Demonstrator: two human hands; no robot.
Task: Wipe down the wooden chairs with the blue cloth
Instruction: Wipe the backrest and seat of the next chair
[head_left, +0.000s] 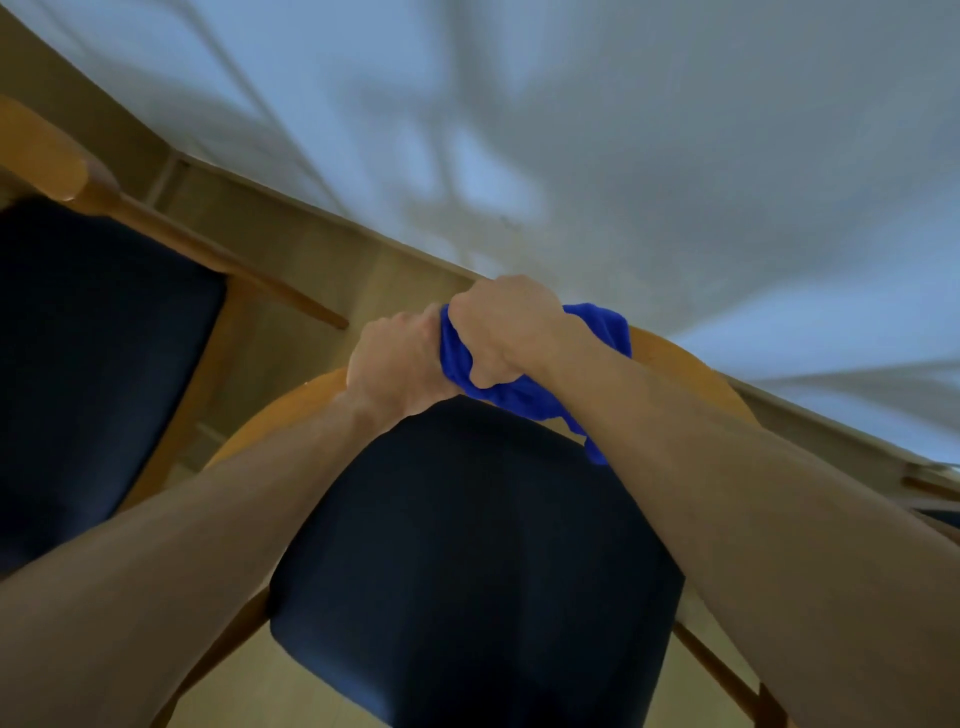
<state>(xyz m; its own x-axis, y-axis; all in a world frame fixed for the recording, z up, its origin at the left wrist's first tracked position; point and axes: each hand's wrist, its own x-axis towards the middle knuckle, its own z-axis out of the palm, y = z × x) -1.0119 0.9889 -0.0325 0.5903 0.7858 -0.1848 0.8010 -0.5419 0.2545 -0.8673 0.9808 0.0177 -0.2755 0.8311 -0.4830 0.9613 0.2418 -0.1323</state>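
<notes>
A wooden chair (691, 364) with a curved backrest and a dark blue seat cushion stands right below me. The bright blue cloth (514, 395) is bunched over the top of the backrest. My right hand (506, 330) grips the cloth from above, fingers curled round it. My left hand (397, 366) is beside it, fingers curled round the backrest rail and touching the cloth's left edge. A loose end of the cloth hangs down toward the seat. A second wooden chair (156, 223) with a dark cushion stands to the left.
A table with a glossy white top (675, 156) and a pale wood edge runs diagonally just beyond the chair's backrest. Light wooden floor (322, 280) shows between the two chairs and under the table.
</notes>
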